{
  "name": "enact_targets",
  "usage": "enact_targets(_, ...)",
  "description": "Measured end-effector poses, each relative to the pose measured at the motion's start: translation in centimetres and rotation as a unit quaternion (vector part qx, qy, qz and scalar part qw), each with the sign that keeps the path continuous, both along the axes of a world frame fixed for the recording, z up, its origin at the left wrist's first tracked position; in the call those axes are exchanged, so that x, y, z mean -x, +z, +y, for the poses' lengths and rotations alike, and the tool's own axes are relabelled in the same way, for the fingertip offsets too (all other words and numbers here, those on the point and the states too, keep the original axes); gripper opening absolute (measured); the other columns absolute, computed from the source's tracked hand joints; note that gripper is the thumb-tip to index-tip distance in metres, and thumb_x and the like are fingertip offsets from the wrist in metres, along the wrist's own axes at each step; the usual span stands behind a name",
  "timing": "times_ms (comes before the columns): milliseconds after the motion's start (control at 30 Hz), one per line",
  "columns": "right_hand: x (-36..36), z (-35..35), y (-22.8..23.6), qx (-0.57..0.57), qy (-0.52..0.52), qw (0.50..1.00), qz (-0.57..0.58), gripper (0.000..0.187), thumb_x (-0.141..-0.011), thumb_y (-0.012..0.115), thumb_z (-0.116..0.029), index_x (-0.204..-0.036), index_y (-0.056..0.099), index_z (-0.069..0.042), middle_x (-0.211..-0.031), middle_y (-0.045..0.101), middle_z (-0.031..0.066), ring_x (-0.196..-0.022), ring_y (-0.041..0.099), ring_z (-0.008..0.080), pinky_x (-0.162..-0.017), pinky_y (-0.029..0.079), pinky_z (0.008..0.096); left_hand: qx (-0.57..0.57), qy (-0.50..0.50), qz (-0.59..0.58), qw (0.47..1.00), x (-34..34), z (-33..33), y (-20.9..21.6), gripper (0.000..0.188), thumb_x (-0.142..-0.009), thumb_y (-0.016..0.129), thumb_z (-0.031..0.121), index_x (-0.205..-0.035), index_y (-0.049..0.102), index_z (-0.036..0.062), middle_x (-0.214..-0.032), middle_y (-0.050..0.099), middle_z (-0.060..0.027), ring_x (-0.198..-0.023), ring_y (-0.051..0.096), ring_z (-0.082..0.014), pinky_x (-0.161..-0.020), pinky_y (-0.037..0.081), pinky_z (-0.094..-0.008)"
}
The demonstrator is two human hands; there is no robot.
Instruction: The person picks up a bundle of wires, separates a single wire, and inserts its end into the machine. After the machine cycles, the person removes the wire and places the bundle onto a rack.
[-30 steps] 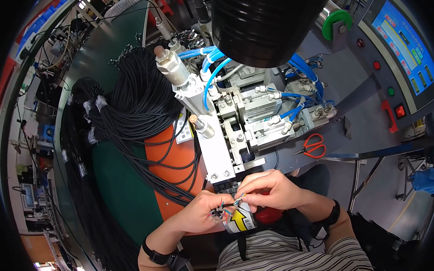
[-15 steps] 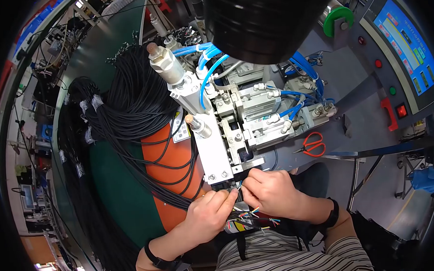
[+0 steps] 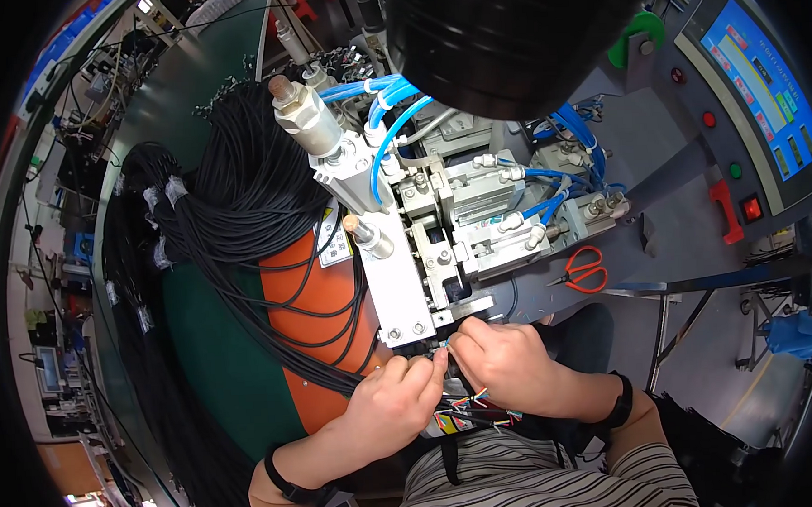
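My left hand [image 3: 396,397] and my right hand [image 3: 501,360] meet at the front end of the metal press-like machine [image 3: 396,286]. Both are closed in a pinch, with the fingertips almost touching. Between them shows a bit of thin blue and whitish wire [image 3: 445,344]; the fingers hide most of it. Black cables [image 3: 316,364] run in from the left toward my left hand. Below the hands, stripped cable ends with red, yellow, white and green wires [image 3: 471,401] fan out.
Thick bundles of black cable [image 3: 257,169] lie on the green and orange table [image 3: 206,353] at left. Red-handled scissors [image 3: 586,270] rest right of the machine. A black cylinder [image 3: 514,40] overhangs the top. At the far right stands a control panel [image 3: 735,103] with screen and buttons.
Both hands stay pinched at the same spot, with only small finger shifts. The coloured wire ends below have moved slightly, and the whole view has shifted a little.
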State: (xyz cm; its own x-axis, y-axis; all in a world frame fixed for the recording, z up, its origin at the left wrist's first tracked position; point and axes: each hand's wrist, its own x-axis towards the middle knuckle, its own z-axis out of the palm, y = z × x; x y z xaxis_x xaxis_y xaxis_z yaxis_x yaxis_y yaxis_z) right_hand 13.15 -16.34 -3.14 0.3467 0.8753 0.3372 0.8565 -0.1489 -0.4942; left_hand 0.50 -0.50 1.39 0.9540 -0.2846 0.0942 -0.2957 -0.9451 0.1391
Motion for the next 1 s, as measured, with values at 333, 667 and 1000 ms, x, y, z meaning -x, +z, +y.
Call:
enact_targets(333,-0.9,-0.1,0.6,0.065,0.029,0.997,0.014,0.014,-0.072,0.068,-0.013,-0.079,0.059,-0.005,-0.075,0.056,0.0084,-0.055,0.063,0.0237,-0.044,0.048,0.0356,-0.087,-0.008,0.027,0.996,-0.9,-1.2,0.7,0.045,-0.077,0.06,0.008,-0.119,0.06,-0.0106,-0.084,0.049,-0.0055,-0.072,0.052,-0.017,-0.055,0.046,-0.0259)
enact_targets(667,-0.5,0.4,-0.9,-0.042,-0.012,0.996,0.082,0.009,-0.082,0.069,-0.01,-0.086,0.064,-0.003,-0.08,0.064,0.0086,-0.058,0.065,0.0229,-0.049,0.05,0.0325,-0.021,0.006,0.047,0.999,-0.8,0.0,0.7,0.042,-0.077,0.061,0.008,-0.116,0.061,-0.0087,-0.088,0.052,-0.0073,-0.076,0.057,-0.0193,-0.06,0.051,-0.0286)
enact_targets(1000,0.2,1.6,-3.8,-0.106,-0.011,0.929,0.355,0.014,-0.085,0.063,-0.015,-0.081,0.064,-0.002,-0.072,0.064,0.0168,-0.064,0.064,0.0317,-0.06,0.051,0.0406,0.11,0.121,-0.061,0.985,3.4,2.4,-0.5,0.047,-0.07,0.066,-0.006,-0.116,0.065,0.005,-0.102,0.061,-0.0163,-0.096,0.059,-0.0354,-0.085,0.046,-0.0473)
